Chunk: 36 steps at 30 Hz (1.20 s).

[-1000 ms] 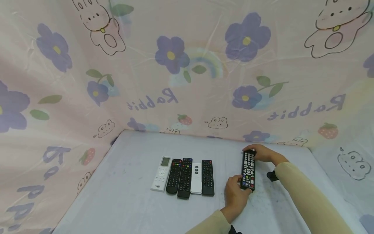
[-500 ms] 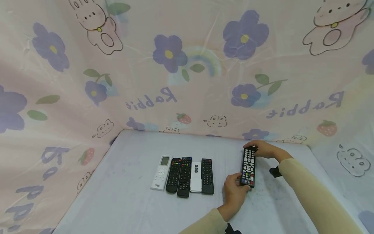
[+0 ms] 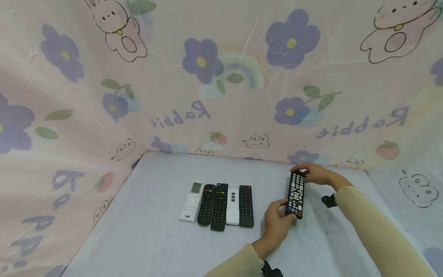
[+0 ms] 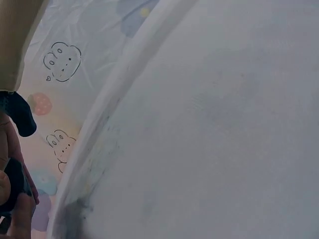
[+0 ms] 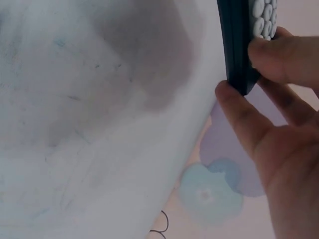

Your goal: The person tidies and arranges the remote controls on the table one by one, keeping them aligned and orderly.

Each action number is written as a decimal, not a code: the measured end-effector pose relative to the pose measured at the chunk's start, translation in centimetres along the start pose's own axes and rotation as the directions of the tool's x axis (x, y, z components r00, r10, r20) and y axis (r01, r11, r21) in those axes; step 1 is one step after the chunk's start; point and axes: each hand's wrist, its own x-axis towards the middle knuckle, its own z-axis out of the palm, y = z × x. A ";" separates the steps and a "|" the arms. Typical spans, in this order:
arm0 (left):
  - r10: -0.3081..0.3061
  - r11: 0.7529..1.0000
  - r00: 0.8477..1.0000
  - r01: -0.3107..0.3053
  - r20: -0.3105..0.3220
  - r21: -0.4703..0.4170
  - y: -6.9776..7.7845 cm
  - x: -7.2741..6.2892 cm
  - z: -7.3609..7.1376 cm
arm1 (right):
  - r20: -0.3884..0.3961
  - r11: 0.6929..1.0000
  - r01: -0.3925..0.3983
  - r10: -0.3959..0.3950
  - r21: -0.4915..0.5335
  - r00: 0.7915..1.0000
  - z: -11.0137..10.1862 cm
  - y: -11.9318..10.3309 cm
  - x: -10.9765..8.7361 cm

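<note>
A black remote control point(image 3: 295, 194) with white and coloured buttons is held between both hands on the right side of the table. My left hand point(image 3: 277, 221) grips its near end, thumb at the bottom edge and fingers at the left side. At the far end, my right hand point(image 3: 316, 173) pinches it. The right wrist view shows the right hand point(image 5: 294, 149) with its thumb on the button face and a fingertip against the end of the remote point(image 5: 237, 45). Only part of the dark remote point(image 4: 15, 186) and some fingers show at the left wrist view's lower left edge.
Left of the hands lies a side-by-side row: a white remote with a screen point(image 3: 192, 202), a rounded black remote point(image 3: 206, 204), a long black one point(image 3: 219, 207), a slim white one point(image 3: 233, 207) and another black one point(image 3: 246, 206). A printed curtain point(image 3: 235, 115) hangs behind the white table point(image 3: 145, 231).
Both hands have shifted slightly away from the body with the black remote, still gripping its two ends. The row of remotes keeps its arrangement; the head view has shifted a little.
</note>
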 end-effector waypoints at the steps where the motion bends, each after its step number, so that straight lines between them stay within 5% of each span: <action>1: 0.005 1.000 1.000 -0.005 0.001 0.010 0.1 0.0 -0.1 | -0.002 1.000 0.001 -0.001 -0.003 1.000 -0.1 0.1 0.0; 13: 0.140 0.984 0.989 -0.144 0.043 0.102 0.7 0.4 -1.9 | -0.013 0.999 -0.008 0.009 0.037 1.000 -0.3 -0.2 -0.9; 24: 0.121 0.992 0.983 -0.126 0.136 0.027 1.9 1.0 -3.9 | 0.038 0.996 -0.015 0.011 0.090 0.999 0.2 0.2 -2.3; 36: 0.111 0.991 0.971 -0.124 0.212 0.049 3.0 1.8 -6.6 | -0.006 0.993 0.007 -0.006 0.114 1.000 0.8 -0.1 -3.5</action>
